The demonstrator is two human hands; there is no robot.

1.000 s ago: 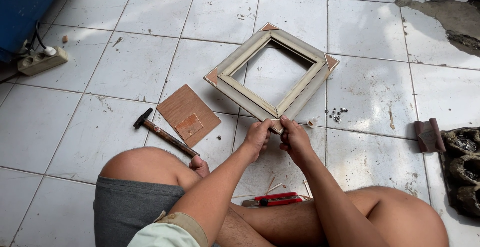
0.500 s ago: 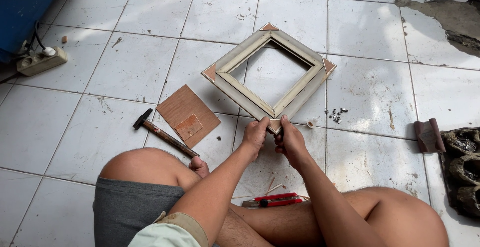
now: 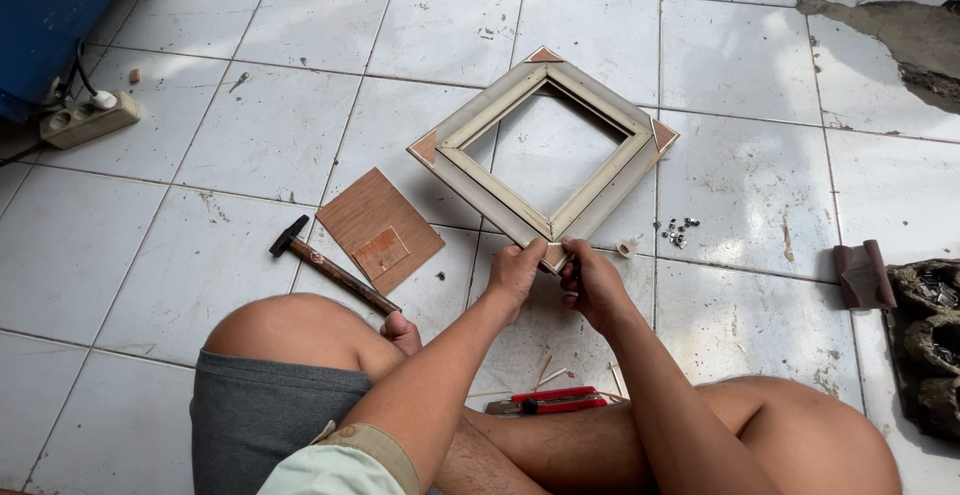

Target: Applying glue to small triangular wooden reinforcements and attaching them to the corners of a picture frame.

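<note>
A square, pale wooden frame (image 3: pixel 480 170) lies on the white tiled floor, turned like a diamond, with small brown triangles at its corners. My left hand (image 3: pixel 515 273) and my right hand (image 3: pixel 590 280) both pinch the frame's near corner, close together. A piece of brown plywood (image 3: pixel 378 228) with a smaller scrap on top lies left of the hands. A hammer (image 3: pixel 330 263) with a wooden handle rests beside it, next to my left knee.
Small nails (image 3: pixel 678 232) are scattered right of the frame. A red utility knife (image 3: pixel 545 400) lies between my legs. A power strip (image 3: pixel 85 118) sits far left by a blue object (image 3: pixel 50 15). A brown item (image 3: pixel 864 273) and dark moulded pieces (image 3: pixel 930 335) lie at the right.
The two hands have closed in a little on the frame's near corner; the frame itself has hardly shifted.
</note>
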